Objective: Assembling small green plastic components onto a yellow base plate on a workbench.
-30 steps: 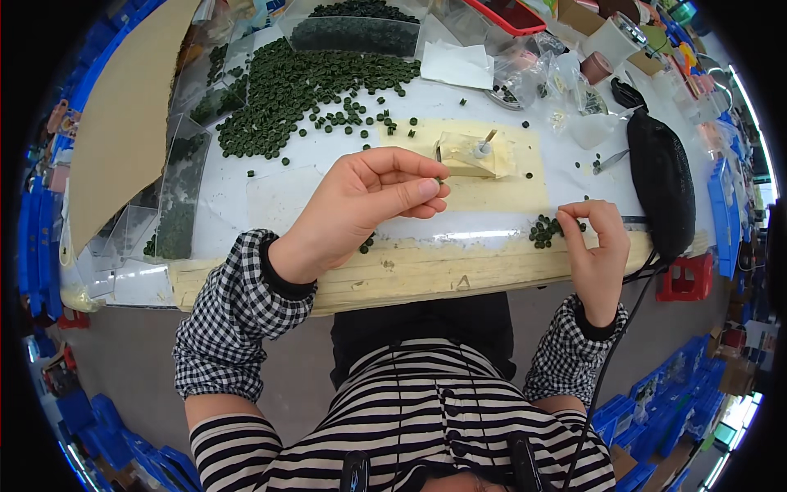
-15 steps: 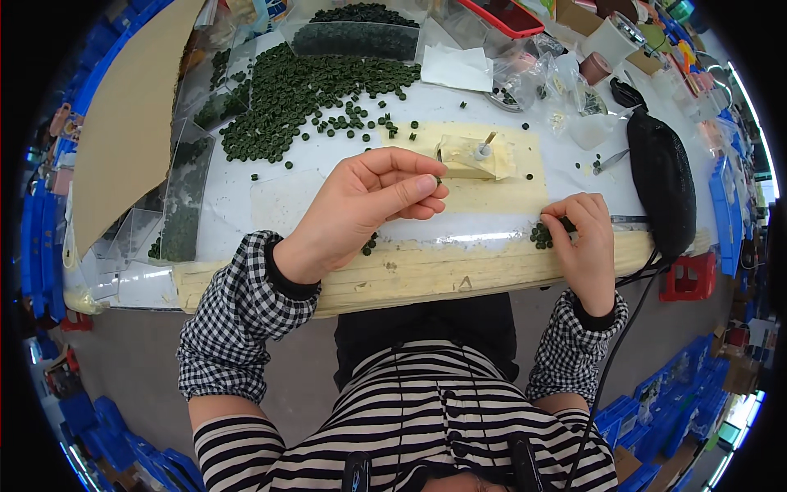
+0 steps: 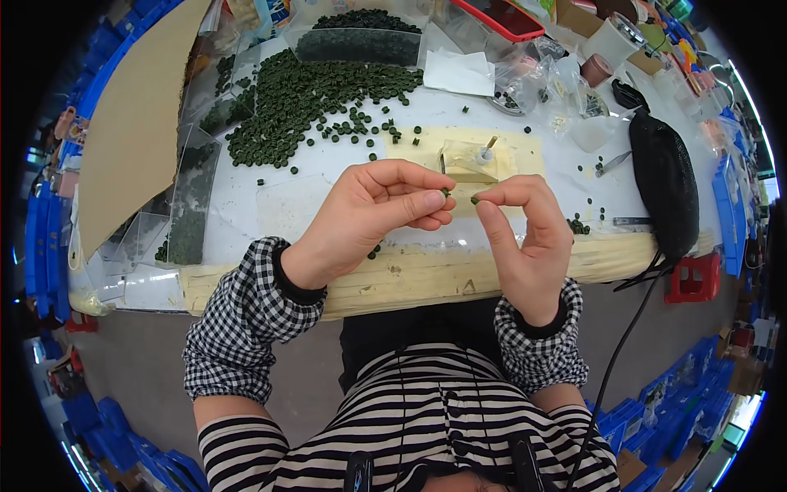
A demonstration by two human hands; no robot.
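Closest in, checked sleeves (image 3: pixel 234 328) reach up over a striped top (image 3: pixel 410 394) to the near edge of the worktop (image 3: pixel 234 225), which is faced with a worn cream strip (image 3: pixel 393 279). Just beyond that edge, around its middle, the two hands face each other with their fingertips near but apart. The left hand (image 3: pixel 361 209) pinches a small dark green piece (image 3: pixel 446 193) between thumb and forefinger, its other fingers curled behind. The right hand (image 3: pixel 529 234) has thumb and forefinger nearly closed on a second green piece (image 3: pixel 475 200) (little of it shows past the fingertips). Along the near edge, a small cluster of green pieces (image 3: pixel 579 226) lies to the right of the right hand. Behind the hands, a tape-covered block (image 3: pixel 463 164) with an upright pin (image 3: pixel 492 143) stands on a cream patch (image 3: pixel 525 148). Toward the right edge lie a metal tool (image 3: pixel 613 162) and a black pouch (image 3: pixel 662 184); along the left edge, a cardboard sheet (image 3: pixel 131 131) leans over clear bins (image 3: pixel 194 205). Farther off, a broad heap of green pieces (image 3: pixel 299 98) spreads toward the far left corner, before a clear tray (image 3: pixel 357 51) by the far edge. Right of that tray are folded white paper (image 3: pixel 459 74) and a red-framed phone (image 3: pixel 500 18).
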